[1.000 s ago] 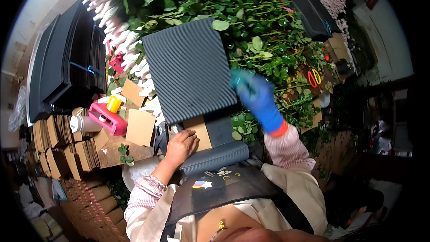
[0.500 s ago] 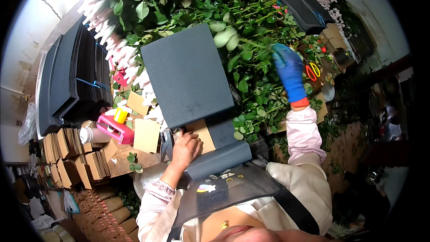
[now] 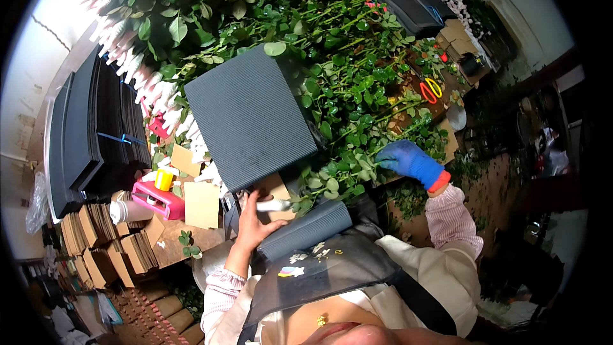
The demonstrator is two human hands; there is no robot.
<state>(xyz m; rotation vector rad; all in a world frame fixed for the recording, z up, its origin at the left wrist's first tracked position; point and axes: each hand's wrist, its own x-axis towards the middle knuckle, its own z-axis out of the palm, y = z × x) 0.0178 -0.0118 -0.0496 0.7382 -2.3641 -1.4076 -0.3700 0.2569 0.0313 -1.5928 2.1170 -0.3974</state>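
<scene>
My bare left hand (image 3: pixel 251 225) is by the near edge of a dark grey corrugated sheet (image 3: pixel 250 118), thumb spread from the fingers. Beside that hand lies a white-sleeved flower head (image 3: pixel 273 205), over brown cardboard (image 3: pixel 276 186). Its leafy stem (image 3: pixel 332 183) appears to run right towards my right hand (image 3: pixel 408 161). That hand wears a blue glove, its fingers closed around the leafy stem; the grip itself is partly hidden by leaves. A rolled grey corrugated edge (image 3: pixel 308 230) lies in front of my apron.
Leafy stems (image 3: pixel 345 76) pile up across the table's far side. Left stand stacked dark sheets (image 3: pixel 83 128), a pink tape dispenser (image 3: pixel 159 200), a white cup (image 3: pixel 128 211) and brown cardboard pieces (image 3: pixel 202 204). Red-yellow scissors (image 3: pixel 430 91) lie at right.
My right hand has come nearer, down from the leafy pile, with a stem. The white flower head now lies beside my left hand, whose thumb has spread.
</scene>
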